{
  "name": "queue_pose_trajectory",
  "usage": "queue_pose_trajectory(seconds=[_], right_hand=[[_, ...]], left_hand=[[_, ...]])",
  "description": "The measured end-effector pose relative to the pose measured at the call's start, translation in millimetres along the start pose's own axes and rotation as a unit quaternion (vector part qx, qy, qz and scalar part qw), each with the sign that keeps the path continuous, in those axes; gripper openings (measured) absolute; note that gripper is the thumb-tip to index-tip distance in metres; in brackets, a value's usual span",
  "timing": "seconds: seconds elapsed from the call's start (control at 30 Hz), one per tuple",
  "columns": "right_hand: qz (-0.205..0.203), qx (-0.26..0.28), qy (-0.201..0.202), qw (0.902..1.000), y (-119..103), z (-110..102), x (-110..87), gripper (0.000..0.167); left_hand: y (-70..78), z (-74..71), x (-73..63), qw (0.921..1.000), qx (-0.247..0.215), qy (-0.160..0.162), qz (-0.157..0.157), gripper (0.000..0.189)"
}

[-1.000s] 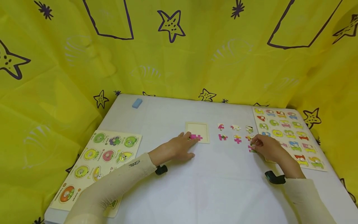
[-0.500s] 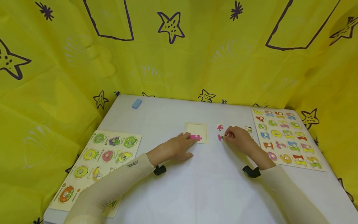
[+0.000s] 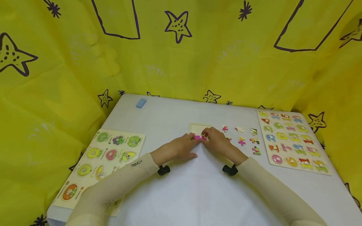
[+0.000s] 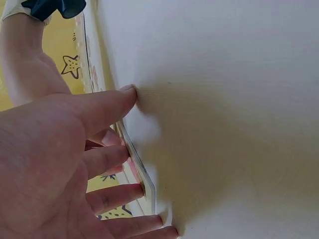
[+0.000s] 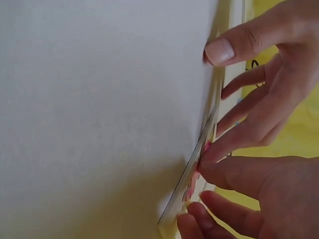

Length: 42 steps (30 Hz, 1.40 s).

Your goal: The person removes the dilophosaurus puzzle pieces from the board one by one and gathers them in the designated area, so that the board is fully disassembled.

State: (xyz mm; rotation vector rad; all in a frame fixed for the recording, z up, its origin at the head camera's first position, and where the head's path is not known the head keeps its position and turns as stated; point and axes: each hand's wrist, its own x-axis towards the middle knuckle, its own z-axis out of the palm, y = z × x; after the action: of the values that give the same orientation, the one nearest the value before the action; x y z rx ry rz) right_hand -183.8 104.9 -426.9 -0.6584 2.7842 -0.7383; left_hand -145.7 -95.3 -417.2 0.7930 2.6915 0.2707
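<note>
A small square wooden puzzle frame point(image 3: 195, 126) lies mid-table, with a pink jigsaw piece point(image 3: 197, 137) in its near part. From the left, my left hand point(image 3: 182, 147) reaches over the frame's near left corner, fingers extended and a fingertip resting at the pink piece. My right hand point(image 3: 217, 142) is at the frame's right side, thumb and fingers pinching a pink-patterned puzzle piece point(image 5: 190, 185) beside the first one. The fingers partly cover this piece. The left wrist view has the left fingers point(image 4: 114, 199) spread along the frame's edge.
Several loose jigsaw pieces point(image 3: 241, 141) lie in rows right of the frame. A number puzzle board point(image 3: 294, 141) lies at the far right, a fruit puzzle board point(image 3: 135, 150) at the left. A light-blue block point(image 3: 141, 103) sits at the back left. Yellow cloth point(image 3: 181, 69) hangs behind.
My right hand has moved left from the loose pieces on the right to the frame, carrying a puzzle piece. The left hand has stayed at the frame.
</note>
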Motion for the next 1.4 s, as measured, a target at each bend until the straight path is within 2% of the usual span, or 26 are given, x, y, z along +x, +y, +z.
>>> queue_pose_trajectory(seconds=[0.3, 0.47, 0.7, 1.0, 1.4], right_hand=[[0.016, 0.019, -0.037, 0.9990, 3.7, -2.4, 3.5, 0.023], [0.022, 0.020, -0.047, 0.9985, 5.1, -6.5, 5.6, 0.020], [0.026, 0.028, -0.062, 0.9974, 5.8, -8.9, 8.0, 0.019], [0.025, 0.037, -0.061, 0.9971, 5.6, -9.3, 7.4, 0.021], [0.008, 0.057, -0.054, 0.9969, 9.3, -5.5, 5.8, 0.025]], left_hand=[[2.2, -0.9, 2.1, 0.9997, 0.023, -0.007, -0.001, 0.076], [4.0, -3.1, 3.3, 0.9997, 0.017, -0.011, -0.008, 0.083], [4.9, -3.5, 2.2, 0.9999, 0.012, -0.002, -0.007, 0.080], [-0.4, -3.0, 2.6, 0.9995, 0.030, -0.005, 0.007, 0.086], [0.0, -4.7, 2.5, 0.9990, 0.041, -0.001, 0.017, 0.079]])
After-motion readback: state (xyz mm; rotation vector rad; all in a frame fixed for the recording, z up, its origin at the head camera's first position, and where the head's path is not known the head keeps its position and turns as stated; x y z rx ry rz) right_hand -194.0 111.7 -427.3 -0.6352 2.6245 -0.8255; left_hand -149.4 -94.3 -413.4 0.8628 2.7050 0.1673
